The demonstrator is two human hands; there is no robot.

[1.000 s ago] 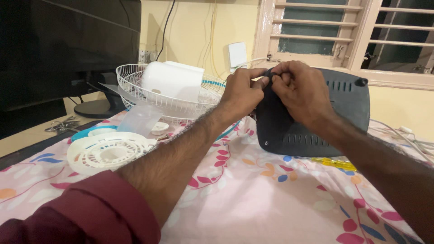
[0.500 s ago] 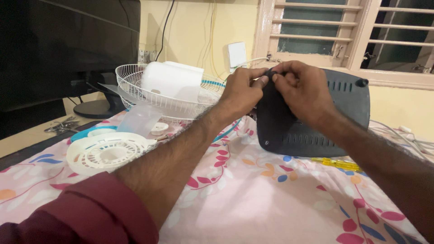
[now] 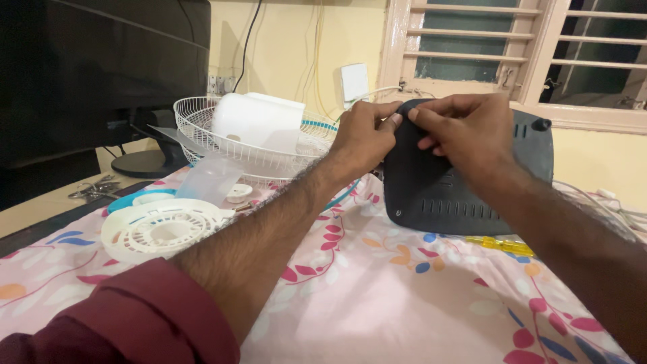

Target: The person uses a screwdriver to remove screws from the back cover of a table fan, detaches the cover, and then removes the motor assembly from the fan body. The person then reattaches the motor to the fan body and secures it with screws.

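Sitting at far left on the desk: a dark monitor (image 3: 101,67) on its round stand. Lying nearer on the pink floral sheet (image 3: 404,296): a round white plastic grille disc (image 3: 158,228), with a small white cap (image 3: 238,193) just beyond it. Resting behind these: a white wire fan guard (image 3: 202,131) cradling a white motor housing (image 3: 259,121). Pinching at the top edge of the upright dark grey fan base (image 3: 438,189): left hand (image 3: 360,138), fingers closed together on the rim. Gripping the same edge from the other side: right hand (image 3: 465,128), fingers curled over it, fingertips nearly touching the left's. Lying at the base's foot: a yellow screwdriver (image 3: 502,244).
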